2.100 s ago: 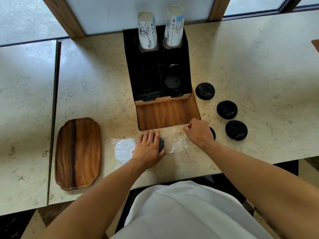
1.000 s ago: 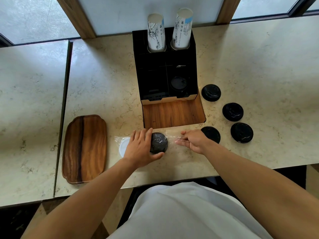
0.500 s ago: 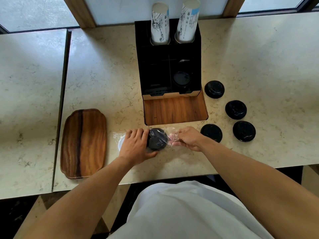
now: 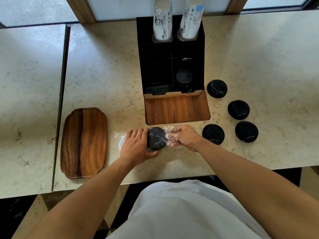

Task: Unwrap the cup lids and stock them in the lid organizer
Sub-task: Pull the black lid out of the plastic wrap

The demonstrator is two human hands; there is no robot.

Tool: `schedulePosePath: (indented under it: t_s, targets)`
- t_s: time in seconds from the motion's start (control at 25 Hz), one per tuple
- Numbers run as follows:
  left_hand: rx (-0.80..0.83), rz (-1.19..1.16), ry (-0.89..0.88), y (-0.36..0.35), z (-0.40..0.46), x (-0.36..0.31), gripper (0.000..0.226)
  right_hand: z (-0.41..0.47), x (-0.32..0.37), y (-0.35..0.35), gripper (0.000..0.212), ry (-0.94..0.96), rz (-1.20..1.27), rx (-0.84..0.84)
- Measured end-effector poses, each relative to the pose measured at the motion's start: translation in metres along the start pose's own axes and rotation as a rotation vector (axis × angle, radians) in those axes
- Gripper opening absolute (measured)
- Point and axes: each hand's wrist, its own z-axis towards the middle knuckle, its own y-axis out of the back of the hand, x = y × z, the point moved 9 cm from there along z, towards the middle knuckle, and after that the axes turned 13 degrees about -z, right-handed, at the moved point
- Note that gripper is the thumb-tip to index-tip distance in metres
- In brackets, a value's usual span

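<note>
Hands are both on the plastic sleeve [image 4: 168,133] just in front of the organizer [image 4: 172,69]: left hand [image 4: 136,146] curled around the black lid stack [image 4: 156,138] inside it, right hand [image 4: 183,137] pinching the wrap (four loose lids [image 4: 238,109] sit to the right).

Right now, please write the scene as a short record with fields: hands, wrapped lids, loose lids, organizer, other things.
left hand: left hand grips the wrapped black lid stack from its left side
right hand: right hand pinches the clear plastic wrap at the stack's right end
white lid: white lid lies in the wrap, partly hidden by the left hand
loose lids: four black lids lie on the counter, right of the organizer
organizer: black lid organizer holds one black lid and two cup stacks
other: wooden tray at left
</note>
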Motion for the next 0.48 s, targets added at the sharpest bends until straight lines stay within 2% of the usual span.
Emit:
schedulePosePath:
  t_s: [0.12, 0.2, 0.4, 0.48]
  targets:
    - [-0.004, 0.0, 0.008, -0.002, 0.001, 0.002, 0.109, 0.002, 0.004, -0.006, 0.031, 0.002, -0.049, 0.049]
    - [0.004, -0.003, 0.012, -0.003, 0.002, 0.004, 0.111, 0.004, 0.007, -0.009, 0.032, 0.006, -0.107, 0.081]
    - [-0.027, -0.007, 0.015, -0.003, 0.003, 0.003, 0.099, 0.002, 0.011, -0.009, 0.031, 0.039, -0.168, 0.071]
    - [-0.034, -0.016, 0.018, -0.003, 0.002, 0.003, 0.097, 0.003, 0.01, -0.006, 0.036, 0.044, -0.216, 0.032]
